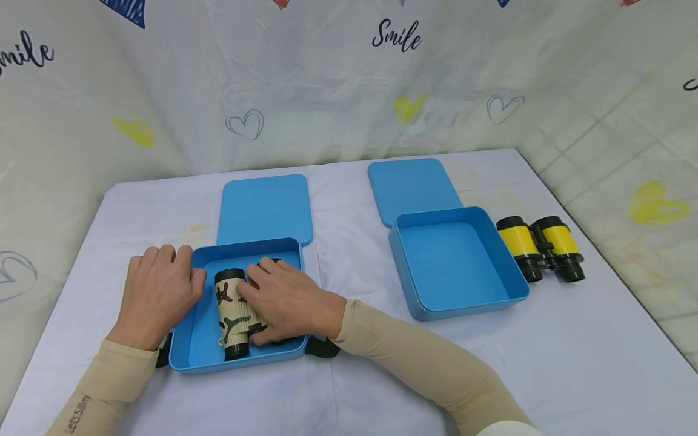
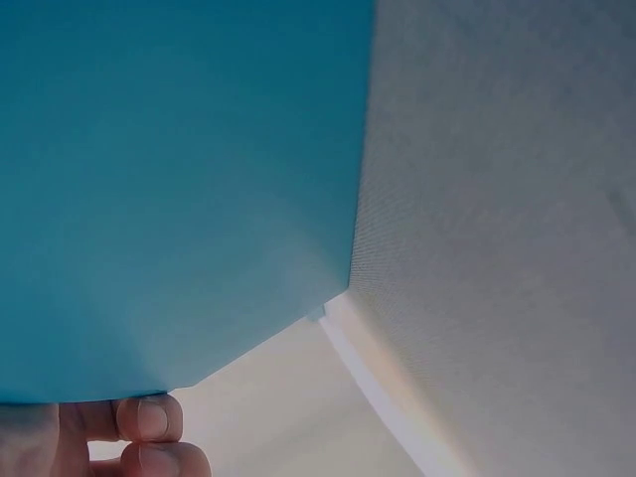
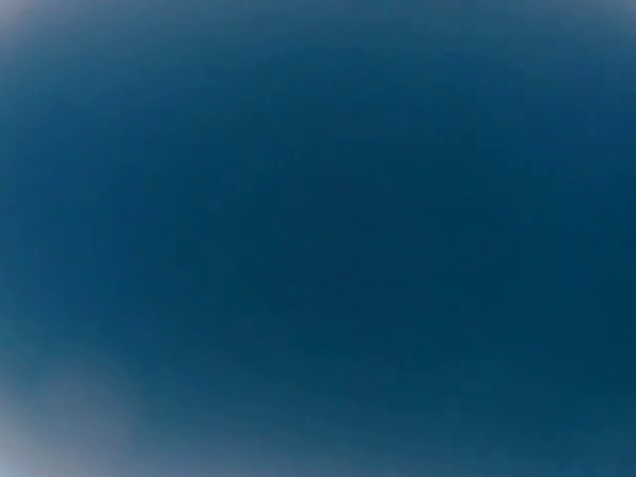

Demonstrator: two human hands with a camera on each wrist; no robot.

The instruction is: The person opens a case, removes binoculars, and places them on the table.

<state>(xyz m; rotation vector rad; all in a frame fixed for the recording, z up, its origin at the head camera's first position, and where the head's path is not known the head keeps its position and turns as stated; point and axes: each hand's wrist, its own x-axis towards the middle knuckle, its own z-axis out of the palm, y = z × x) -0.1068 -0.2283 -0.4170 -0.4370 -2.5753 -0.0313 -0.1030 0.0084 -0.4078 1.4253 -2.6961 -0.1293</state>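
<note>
Camouflage-patterned binoculars (image 1: 231, 312) with black ends lie in the left blue box (image 1: 188, 348). My right hand (image 1: 289, 300) grips their right barrel from above, hiding most of it. At the box's left wall is my left hand (image 1: 158, 293), its fingers bent outside and its thumb over the rim. In the left wrist view, curled fingertips (image 2: 154, 419) show close against the blue wall (image 2: 179, 199). Only blurred blue fills the right wrist view, so that hand's fingers cannot be seen there.
A flat blue lid (image 1: 265, 209) lies behind the left box. To the right stands a second blue box (image 1: 460, 309) with nothing in it, and another blue lid (image 1: 411, 188) behind it. Yellow and black binoculars (image 1: 561, 242) lie beside that box, near the table's right edge.
</note>
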